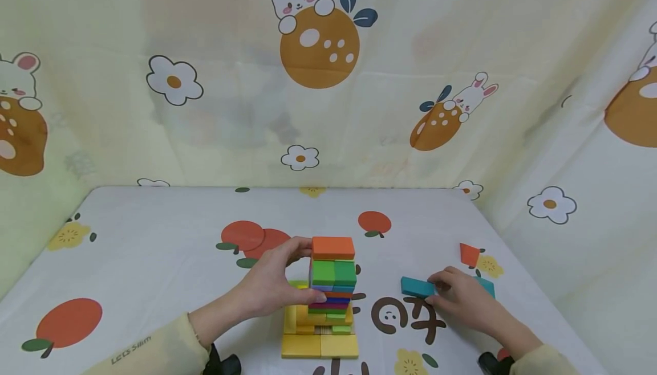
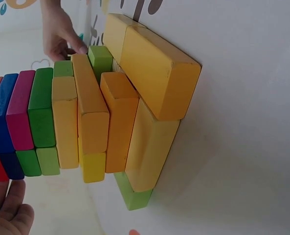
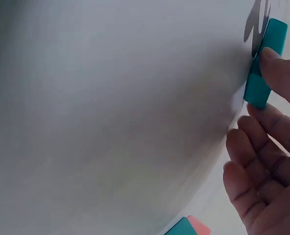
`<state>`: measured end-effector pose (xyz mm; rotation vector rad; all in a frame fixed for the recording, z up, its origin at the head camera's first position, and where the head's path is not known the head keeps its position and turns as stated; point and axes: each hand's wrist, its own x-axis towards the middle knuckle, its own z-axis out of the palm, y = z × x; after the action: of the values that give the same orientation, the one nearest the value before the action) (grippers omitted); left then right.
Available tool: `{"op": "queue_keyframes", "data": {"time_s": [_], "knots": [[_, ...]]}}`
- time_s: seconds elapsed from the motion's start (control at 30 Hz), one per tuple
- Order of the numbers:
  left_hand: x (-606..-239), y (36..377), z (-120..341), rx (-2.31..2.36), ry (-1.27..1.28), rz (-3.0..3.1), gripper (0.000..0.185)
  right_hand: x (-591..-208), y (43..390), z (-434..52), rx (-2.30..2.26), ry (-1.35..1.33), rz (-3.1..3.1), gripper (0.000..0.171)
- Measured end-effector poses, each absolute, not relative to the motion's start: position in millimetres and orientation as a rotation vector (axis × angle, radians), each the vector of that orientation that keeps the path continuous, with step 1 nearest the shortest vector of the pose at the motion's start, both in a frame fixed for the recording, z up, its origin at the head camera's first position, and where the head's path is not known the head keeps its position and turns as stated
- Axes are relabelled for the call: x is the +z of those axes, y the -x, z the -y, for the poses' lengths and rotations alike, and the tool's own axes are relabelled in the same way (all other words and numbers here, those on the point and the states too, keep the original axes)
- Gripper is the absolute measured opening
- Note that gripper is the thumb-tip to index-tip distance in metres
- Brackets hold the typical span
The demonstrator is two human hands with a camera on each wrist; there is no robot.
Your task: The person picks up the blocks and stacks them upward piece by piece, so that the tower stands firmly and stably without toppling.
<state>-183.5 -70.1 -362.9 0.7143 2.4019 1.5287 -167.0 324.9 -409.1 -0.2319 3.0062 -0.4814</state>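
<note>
A tower of coloured blocks (image 1: 333,284) stands on a base of yellow blocks (image 1: 318,345) near the table's front middle, with an orange block (image 1: 333,247) on top. My left hand (image 1: 274,286) grips the tower's left side, fingers curled round the upper blocks and thumb low; its fingertips (image 2: 8,210) show beside the tower (image 2: 76,117) in the left wrist view. My right hand (image 1: 459,301) rests on the table to the right, and its fingers (image 3: 277,73) touch the end of a flat-lying teal block (image 1: 417,287) (image 3: 256,90).
A second teal block (image 1: 487,287) lies just behind my right hand. An orange block (image 1: 469,254) sits farther back right. The table (image 1: 154,261) has a fruit-print cloth and patterned curtain walls close around it on three sides.
</note>
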Motion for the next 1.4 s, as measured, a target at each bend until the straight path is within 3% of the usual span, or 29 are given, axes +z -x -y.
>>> {"op": "queue_keyframes", "data": {"time_s": [0.53,1.0,1.4], "knots": [[-363,184,70,1.524,-0.744,-2.398,0.073,-399,169,-329,-0.653,0.191,-2.941,0.026],[-365,185,70,1.526,-0.724,-2.409,0.073,-302,145,-241,-0.884,0.936,-3.185,0.031],[-363,184,70,1.53,-0.722,-2.401,0.071,-289,141,-186,-0.699,1.031,-3.138,0.034]]}}
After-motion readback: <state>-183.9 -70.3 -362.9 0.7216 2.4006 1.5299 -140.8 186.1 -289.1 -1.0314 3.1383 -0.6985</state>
